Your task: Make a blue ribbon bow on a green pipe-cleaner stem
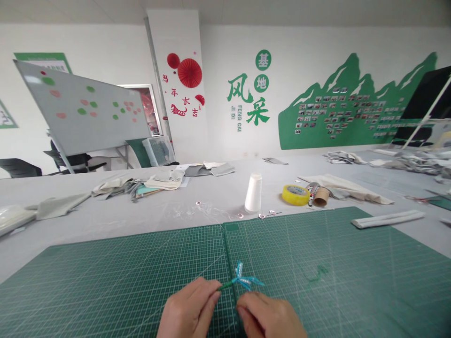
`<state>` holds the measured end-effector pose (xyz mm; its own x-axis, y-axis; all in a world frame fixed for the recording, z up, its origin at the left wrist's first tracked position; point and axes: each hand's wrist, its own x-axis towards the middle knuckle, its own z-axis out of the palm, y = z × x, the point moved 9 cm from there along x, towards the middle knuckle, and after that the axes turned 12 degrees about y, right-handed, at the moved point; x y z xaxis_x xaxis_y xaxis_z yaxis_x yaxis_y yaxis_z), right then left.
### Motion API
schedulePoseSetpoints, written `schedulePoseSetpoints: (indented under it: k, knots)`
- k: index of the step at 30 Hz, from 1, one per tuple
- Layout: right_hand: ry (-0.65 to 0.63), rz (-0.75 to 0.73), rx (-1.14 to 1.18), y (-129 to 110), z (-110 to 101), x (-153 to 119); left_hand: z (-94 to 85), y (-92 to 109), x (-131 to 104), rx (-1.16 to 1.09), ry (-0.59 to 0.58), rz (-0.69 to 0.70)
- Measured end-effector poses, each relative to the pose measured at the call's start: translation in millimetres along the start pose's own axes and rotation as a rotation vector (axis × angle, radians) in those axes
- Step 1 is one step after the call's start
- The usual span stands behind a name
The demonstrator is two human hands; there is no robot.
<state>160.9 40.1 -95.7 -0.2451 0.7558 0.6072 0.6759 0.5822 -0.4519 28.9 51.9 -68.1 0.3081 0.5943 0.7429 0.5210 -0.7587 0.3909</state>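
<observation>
A small light-blue flower (244, 280), its narrow petals marked with white, sits at the end of a green-wrapped stem (226, 284). The stem is pinched between the thumb and fingertips of my left hand (192, 307), with the petals pointing right. Just below the petals, my right hand (269, 313) is closed with its fingertips curled inward; what they hold, if anything, is hidden. Both hands are above the green cutting mats (134, 267), close to the seam between them. Loose green thread (317, 274) lies on the right-hand mat.
Past the mats stand a white thread cone (253, 192), a yellow tape roll (295, 195) and a brown cardboard tube (321, 197). A folded pale cloth strip (387, 219) lies across the right mat's far edge. Grey fabric pieces (165, 178) are scattered over the table.
</observation>
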Motion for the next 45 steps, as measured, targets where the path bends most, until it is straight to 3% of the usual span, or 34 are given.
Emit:
schedulePoseSetpoints:
  k: [5,10,18,26,31,37,39,45]
  knots:
    - [-0.093,0.355,0.371,17,7,3,-2.0,3,0,-0.028,0.02,0.01]
    - [-0.094,0.565,0.59,27,11,3,-2.6,16,4,-0.101,-0.006,0.086]
    - [-0.16,0.779,0.888,42,24,0,-6.5,47,11,-0.071,0.026,0.319]
    - [-0.201,0.911,1.006,45,27,-5,-1.8,50,5,-0.045,0.042,0.392]
    - [-0.188,0.823,0.918,39,14,5,6.3,49,-7,0.075,0.044,0.461]
    - [-0.105,0.631,0.678,23,-16,21,4.0,56,0,0.158,0.006,0.494]
    - [-0.057,0.487,0.496,15,-29,25,1.8,57,3,0.183,0.001,0.499]
    - [0.154,-0.162,0.01,-34,-57,25,-3.9,53,5,0.176,0.046,0.459]
